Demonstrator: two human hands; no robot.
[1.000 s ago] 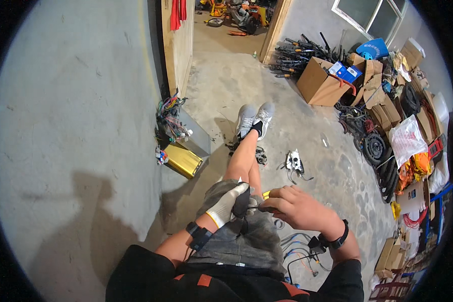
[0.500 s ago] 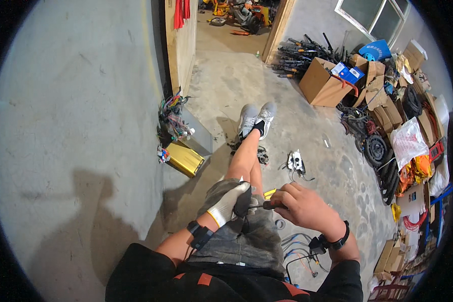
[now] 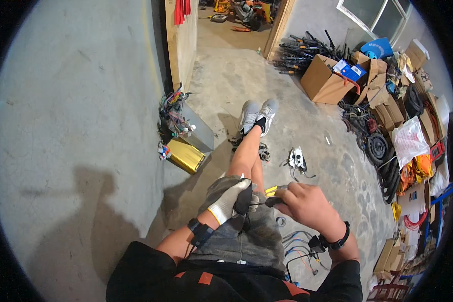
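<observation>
My left hand [image 3: 227, 200], in a white knit glove, grips a black object [image 3: 242, 201] above my lap. My bare right hand [image 3: 307, 206] is curled on the dark handle of a screwdriver-like tool [image 3: 272, 202]; its thin shaft points leftward to that object, with the tip hard to make out. Just beyond this tool lies a yellow-handled item [image 3: 271, 191], partly hidden by my fingers. Grey shorts [image 3: 241, 236] cover my lap, and my crossed legs stretch forward.
A plain wall [image 3: 70, 90] runs along the left, beside a gold metal case [image 3: 185, 156] and tangled wires [image 3: 173, 113]. Cardboard boxes [image 3: 322, 80], bags and tyres pile up at right. A small white part [image 3: 297, 160] and cables [image 3: 299, 244] lie on the concrete floor. A doorway stands ahead.
My right hand has shifted slightly to the right with the dark handle, and more of the thin shaft shows. My left hand keeps its grip. The whole view has shifted slightly.
</observation>
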